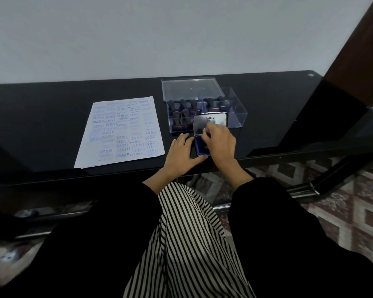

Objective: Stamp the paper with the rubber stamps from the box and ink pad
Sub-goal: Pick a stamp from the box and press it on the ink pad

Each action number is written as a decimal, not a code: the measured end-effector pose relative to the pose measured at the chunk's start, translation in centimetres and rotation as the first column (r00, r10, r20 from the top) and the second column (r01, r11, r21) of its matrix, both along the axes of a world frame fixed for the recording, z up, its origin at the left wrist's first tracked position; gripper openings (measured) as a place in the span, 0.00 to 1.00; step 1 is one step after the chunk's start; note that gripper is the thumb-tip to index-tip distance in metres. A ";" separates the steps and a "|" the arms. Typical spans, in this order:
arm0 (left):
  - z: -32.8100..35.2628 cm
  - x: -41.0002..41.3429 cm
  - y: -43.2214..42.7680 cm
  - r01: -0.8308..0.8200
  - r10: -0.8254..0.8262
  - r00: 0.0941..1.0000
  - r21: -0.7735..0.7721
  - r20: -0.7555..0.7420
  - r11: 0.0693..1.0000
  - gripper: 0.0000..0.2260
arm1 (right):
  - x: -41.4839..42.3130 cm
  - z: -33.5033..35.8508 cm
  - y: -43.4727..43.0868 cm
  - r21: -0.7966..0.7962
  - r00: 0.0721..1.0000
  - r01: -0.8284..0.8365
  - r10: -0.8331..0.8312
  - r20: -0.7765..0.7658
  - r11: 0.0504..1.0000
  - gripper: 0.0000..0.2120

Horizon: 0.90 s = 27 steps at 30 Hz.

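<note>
A white paper (121, 134) covered with blue prints such as FRAGILE, SAMPLE and AIR MAIL lies on the black table (41, 117). To its right stands a clear plastic box (235, 112) holding several dark-handled rubber stamps (183, 104). In front of the box is the blue ink pad (200, 151), its silver lid (211, 119) tilted up. My left hand (181, 153) lies flat on the table against the pad's left side. My right hand (221, 140) is over the pad, its fingertips pinching the lid's lower edge. Whether it also holds a stamp is hidden.
The box's clear cover (187, 87) leans behind it near the wall. The table's front edge runs just below my wrists. A dark wooden post (353, 50) stands at the right. Patterned floor tiles (342, 211) show below the glass.
</note>
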State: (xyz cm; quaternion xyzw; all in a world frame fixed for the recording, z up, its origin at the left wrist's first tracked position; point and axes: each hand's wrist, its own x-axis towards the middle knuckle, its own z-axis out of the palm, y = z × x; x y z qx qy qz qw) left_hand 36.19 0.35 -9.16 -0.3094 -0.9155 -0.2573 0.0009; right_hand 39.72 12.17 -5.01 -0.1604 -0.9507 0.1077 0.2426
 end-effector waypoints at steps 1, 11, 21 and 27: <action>0.0 0.0 0.0 -0.001 0.001 1.000 -0.001 0.005 1.000 0.34 | -0.1 0.0 0.0 -0.008 1.000 0.002 -0.002 -0.002 1.000 0.11; 0.3 0.1 -0.1 0.003 -0.002 1.000 -0.015 0.016 1.000 0.34 | 2.4 -2.2 -0.8 0.081 0.967 -0.012 0.032 -0.252 0.997 0.13; -0.1 0.0 0.0 -0.011 0.011 1.000 -0.014 0.002 1.000 0.34 | -0.2 -0.8 -0.1 -0.056 1.000 -0.007 0.006 -0.027 0.998 0.09; 0.2 0.0 -0.1 -0.002 0.002 1.000 -0.013 0.013 1.000 0.34 | -1.2 0.2 0.9 -0.123 0.995 -0.082 0.088 0.046 0.989 0.09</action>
